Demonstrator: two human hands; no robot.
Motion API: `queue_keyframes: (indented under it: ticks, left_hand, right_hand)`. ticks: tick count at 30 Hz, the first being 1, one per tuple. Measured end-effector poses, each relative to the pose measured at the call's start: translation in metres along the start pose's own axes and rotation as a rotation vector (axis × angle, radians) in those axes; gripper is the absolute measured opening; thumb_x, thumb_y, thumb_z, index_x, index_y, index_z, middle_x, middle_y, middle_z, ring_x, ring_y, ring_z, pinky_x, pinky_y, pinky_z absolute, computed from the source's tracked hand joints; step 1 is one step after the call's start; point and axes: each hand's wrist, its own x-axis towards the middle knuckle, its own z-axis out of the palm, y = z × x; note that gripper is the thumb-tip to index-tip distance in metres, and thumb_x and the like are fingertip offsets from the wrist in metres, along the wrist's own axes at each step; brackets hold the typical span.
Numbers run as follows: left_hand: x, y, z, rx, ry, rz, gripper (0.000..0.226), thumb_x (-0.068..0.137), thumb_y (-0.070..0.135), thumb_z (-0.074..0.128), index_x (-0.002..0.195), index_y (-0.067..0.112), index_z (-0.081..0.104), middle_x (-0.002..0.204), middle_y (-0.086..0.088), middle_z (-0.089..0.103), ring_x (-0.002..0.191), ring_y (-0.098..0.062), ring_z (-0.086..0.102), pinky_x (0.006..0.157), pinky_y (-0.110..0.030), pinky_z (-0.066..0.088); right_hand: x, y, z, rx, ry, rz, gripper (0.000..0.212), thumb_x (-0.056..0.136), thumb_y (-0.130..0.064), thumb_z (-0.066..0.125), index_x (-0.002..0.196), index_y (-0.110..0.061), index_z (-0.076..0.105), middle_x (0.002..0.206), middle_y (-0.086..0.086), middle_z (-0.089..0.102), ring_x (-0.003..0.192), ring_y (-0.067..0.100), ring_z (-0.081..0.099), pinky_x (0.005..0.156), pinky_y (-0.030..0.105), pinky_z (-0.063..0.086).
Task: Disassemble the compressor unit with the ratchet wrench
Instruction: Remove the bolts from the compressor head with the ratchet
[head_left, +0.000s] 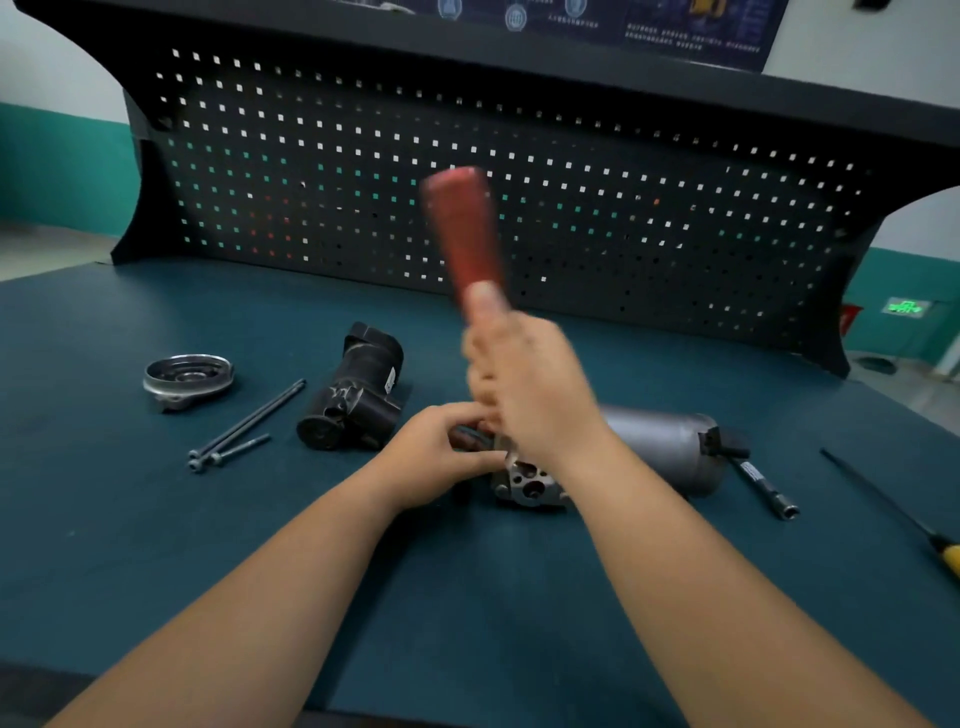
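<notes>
Wide bench (156, 545), dark pegboard (311, 182) across the far side. The grey compressor (660, 447) lies on its side right of centre, its bolt-flange end pointing near-left and tucked under both hands. Left of it sits a black housing (358, 400), well apart from the grip. The right hand (530, 384) is wrapped tight round a red handle (465, 228) that stands up and away, blurred; the tool's working end is hidden behind the hand, just above the flange. The left hand (436, 457) curls round a small dark part at the compressor's left end. Far left is a metal disc (187, 376), with long bolts (249, 423) beside it. Right of the compressor are a socket bar (763, 480) and a yellow-handled screwdriver (883, 499). There is writing on the poster (675, 26), the green sign (906, 307), the housing's white label and the bar, all too blurred to read.
</notes>
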Motion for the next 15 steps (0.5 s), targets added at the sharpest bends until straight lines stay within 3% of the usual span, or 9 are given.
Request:
queue_keyframes:
  ticks: [3,6,8,10,13,15]
  left_hand:
    - [-0.005,0.014,-0.001,0.062,0.044,0.031,0.052,0.082,0.012,0.071,0.129,0.022,0.053,0.104,0.007,0.051,0.099,-0.006,0.053,0.082,-0.012,0.042]
    - [-0.029,0.044,0.003,-0.075,0.269,0.19,0.032,0.087,0.026,0.058,0.118,0.032,0.055,0.112,0.006,0.054,0.109,-0.004,0.052,0.083,-0.018,0.04]
    - [-0.055,0.066,0.014,-0.126,0.172,0.374,0.03,0.088,0.036,0.046,0.113,0.028,0.059,0.114,0.009,0.058,0.112,-0.008,0.053,0.091,-0.022,0.041]
    - [-0.081,0.08,0.033,0.034,0.041,0.521,0.037,0.092,0.05,0.041,0.12,0.028,0.053,0.123,0.013,0.055,0.123,-0.006,0.047,0.102,-0.023,0.035]
    - [-0.097,0.09,0.061,0.252,0.117,0.568,0.041,0.09,0.06,0.037,0.121,0.035,0.047,0.125,0.017,0.049,0.128,0.003,0.035,0.106,-0.019,0.025]
    - [-0.099,0.102,0.076,0.2,0.112,0.515,0.035,0.088,0.059,0.042,0.116,0.038,0.043,0.117,0.022,0.048,0.115,0.008,0.04,0.096,-0.013,0.031]
  right_hand:
    - [-0.036,-0.017,-0.028,0.564,0.219,-0.075,0.045,0.076,-0.056,0.049,0.049,-0.023,0.037,0.039,-0.012,0.024,0.031,0.003,0.019,0.033,0.011,0.017]
    - [-0.074,-0.032,-0.052,0.795,0.462,-0.201,0.042,0.076,-0.05,0.051,0.049,-0.023,0.033,0.039,-0.012,0.023,0.032,0.002,0.018,0.032,0.014,0.018]
    - [-0.088,-0.04,-0.066,0.948,0.629,-0.126,0.042,0.082,-0.041,0.052,0.049,-0.023,0.033,0.041,-0.012,0.021,0.033,0.003,0.018,0.029,0.017,0.019]
    - [-0.096,-0.043,-0.076,1.116,0.762,-0.026,0.045,0.089,-0.036,0.051,0.05,-0.021,0.034,0.043,-0.011,0.022,0.032,0.003,0.021,0.029,0.016,0.021]
    - [-0.103,-0.039,-0.084,1.323,0.871,0.072,0.043,0.093,-0.032,0.051,0.056,-0.019,0.034,0.043,-0.011,0.027,0.031,0.002,0.027,0.031,0.013,0.027]
    - [-0.107,-0.032,-0.085,1.403,0.913,0.128,0.04,0.095,-0.031,0.051,0.061,-0.017,0.036,0.043,-0.009,0.032,0.032,0.003,0.032,0.035,0.012,0.032]
